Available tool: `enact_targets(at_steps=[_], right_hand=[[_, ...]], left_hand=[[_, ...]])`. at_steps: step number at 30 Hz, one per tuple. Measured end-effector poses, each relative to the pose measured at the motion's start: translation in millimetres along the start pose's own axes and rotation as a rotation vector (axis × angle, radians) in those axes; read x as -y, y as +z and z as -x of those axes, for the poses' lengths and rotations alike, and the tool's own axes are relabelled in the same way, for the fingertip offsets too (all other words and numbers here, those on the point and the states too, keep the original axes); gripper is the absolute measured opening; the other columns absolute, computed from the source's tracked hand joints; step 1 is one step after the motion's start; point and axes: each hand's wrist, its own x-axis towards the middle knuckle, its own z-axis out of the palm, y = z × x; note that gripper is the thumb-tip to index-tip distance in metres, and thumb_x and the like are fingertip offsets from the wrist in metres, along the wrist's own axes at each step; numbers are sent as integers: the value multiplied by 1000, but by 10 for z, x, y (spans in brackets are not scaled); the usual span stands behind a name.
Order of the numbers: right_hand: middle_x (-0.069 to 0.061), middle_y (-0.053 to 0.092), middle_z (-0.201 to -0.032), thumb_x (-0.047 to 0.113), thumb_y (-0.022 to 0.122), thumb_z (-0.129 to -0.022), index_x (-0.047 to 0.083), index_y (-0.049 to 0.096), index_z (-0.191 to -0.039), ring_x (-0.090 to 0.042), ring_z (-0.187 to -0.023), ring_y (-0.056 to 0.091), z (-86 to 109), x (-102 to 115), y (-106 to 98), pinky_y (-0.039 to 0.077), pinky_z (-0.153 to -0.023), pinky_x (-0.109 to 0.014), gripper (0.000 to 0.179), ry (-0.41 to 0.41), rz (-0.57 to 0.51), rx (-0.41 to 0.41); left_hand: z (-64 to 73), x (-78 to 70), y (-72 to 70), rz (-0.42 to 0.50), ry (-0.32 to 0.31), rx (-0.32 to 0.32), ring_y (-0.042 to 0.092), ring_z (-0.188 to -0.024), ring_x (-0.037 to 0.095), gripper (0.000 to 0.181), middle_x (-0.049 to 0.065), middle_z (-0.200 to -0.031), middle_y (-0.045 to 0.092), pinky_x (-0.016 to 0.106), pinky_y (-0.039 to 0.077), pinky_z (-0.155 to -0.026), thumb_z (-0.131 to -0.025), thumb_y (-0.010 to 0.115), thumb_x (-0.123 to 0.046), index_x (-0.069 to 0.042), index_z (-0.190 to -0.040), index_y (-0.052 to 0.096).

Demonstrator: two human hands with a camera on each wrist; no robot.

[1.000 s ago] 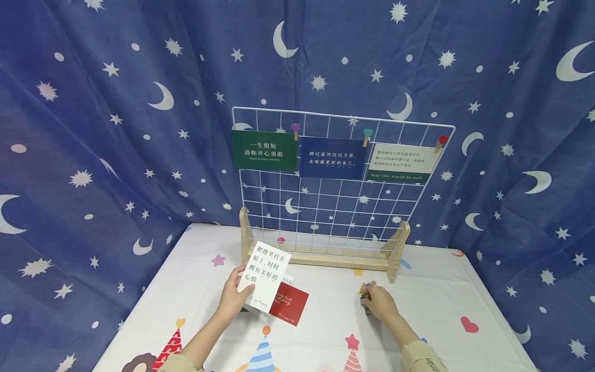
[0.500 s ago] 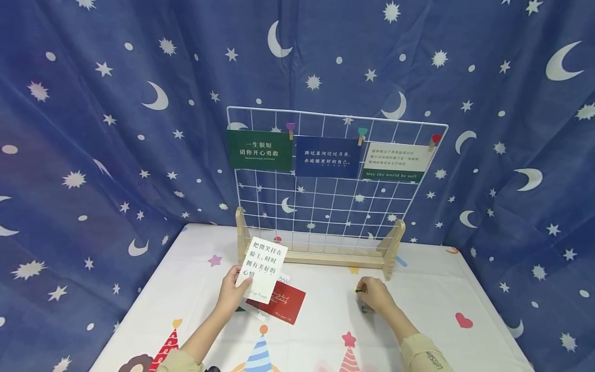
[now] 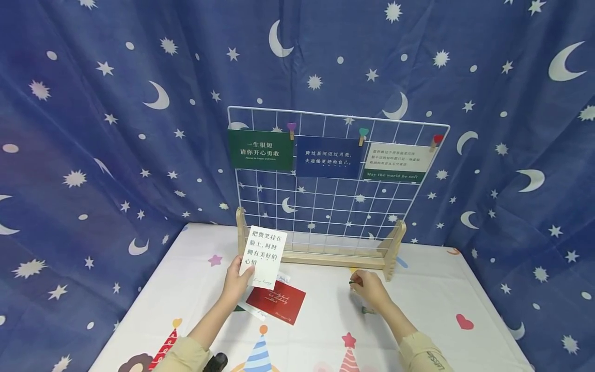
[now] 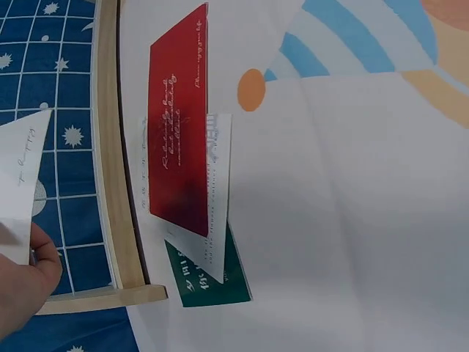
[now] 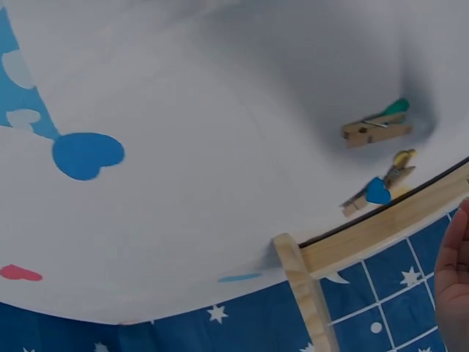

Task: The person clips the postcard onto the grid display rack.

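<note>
In the head view my left hand (image 3: pixel 236 279) holds a white card (image 3: pixel 266 253) with dark lettering, thumb across its front. It is raised in front of the rack's left part. The left wrist view catches the same hand (image 4: pixel 29 282) and the card's lower part (image 4: pixel 18 176). My right hand (image 3: pixel 369 289) has curled fingers, with a small dark-green tip (image 3: pixel 351 282) of a clothespin showing at the fingertips; the rest is hidden. Near it, a green-ended clothespin (image 5: pixel 377 130) lies on the cloth, close to others with a blue heart (image 5: pixel 378 191) and a yellow end (image 5: pixel 403 158).
A white wire grid rack (image 3: pixel 334 212) on a wooden base (image 3: pixel 325 258) stands at the back. Green (image 3: pixel 261 150), blue (image 3: pixel 327 157) and white-and-green (image 3: pixel 395 162) cards hang clipped along its top. A red card (image 3: pixel 279 302) lies on other cards on the patterned tablecloth (image 3: pixel 186 289).
My left hand has lifted the white card up towards the rack, uncovering more of the red card. My right hand has moved slightly left and away from the green-ended clothespin on the cloth.
</note>
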Motion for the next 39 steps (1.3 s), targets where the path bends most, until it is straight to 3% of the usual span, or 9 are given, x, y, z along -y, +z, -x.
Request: enact_targets(at_steps=[7, 15, 21, 23, 30, 39], right_hand=[[-3, 63, -72, -7, 71, -73, 3, 62, -77, -9, -66, 56, -55, 107, -52, 50, -59, -18, 15, -52, -38, -26], [-2, 65, -72, 0, 72, -77, 4, 65, -78, -6, -63, 52, -132, 222, -101, 47, -57, -17, 8, -87, -46, -11], [-4, 68, -73, 4, 71, -79, 1, 67, -80, -5, -62, 54, -182, 346, -170, 49, -55, -20, 5, -218, -90, -45], [-4, 68, -74, 4, 70, -80, 1, 67, -82, -5, -62, 55, -205, 399, -188, 50, -56, -21, 5, -224, -94, -49], [-8, 70, -81, 0, 68, -81, -1, 68, -89, -11, -67, 60, -360, 584, -211, 52, -61, -19, 8, -121, -87, -24], [-10, 70, -82, 1, 70, -80, -1, 66, -87, -14, -71, 63, -449, 837, -264, 54, -64, -20, 8, -133, -159, -40]], left_hand=[[-40, -48, 16, 27, -11, -10, 58, -108, 37, 29, 26, -120, 58, 40, 53, -91, -94, 49, -1, 6, -122, 47], [-114, -115, 21, 47, -17, -21, 55, -115, 38, 29, 25, -123, 57, 45, 47, -98, -94, 48, -1, 5, -123, 46], [-164, -166, 17, 63, -22, -25, 55, -115, 37, 30, 25, -126, 56, 40, 50, -95, -95, 47, -2, 6, -125, 45], [-182, -177, 17, 74, -24, -23, 55, -115, 37, 31, 25, -126, 55, 40, 49, -96, -96, 46, -3, 6, -126, 44], [-254, -238, 19, 91, -46, -31, 52, -119, 39, 33, 25, -130, 53, 46, 45, -101, -96, 46, -4, 5, -128, 43], [-314, -295, 11, 117, -49, -27, 52, -121, 38, 34, 23, -132, 52, 44, 45, -101, -97, 45, -6, 3, -130, 41]])
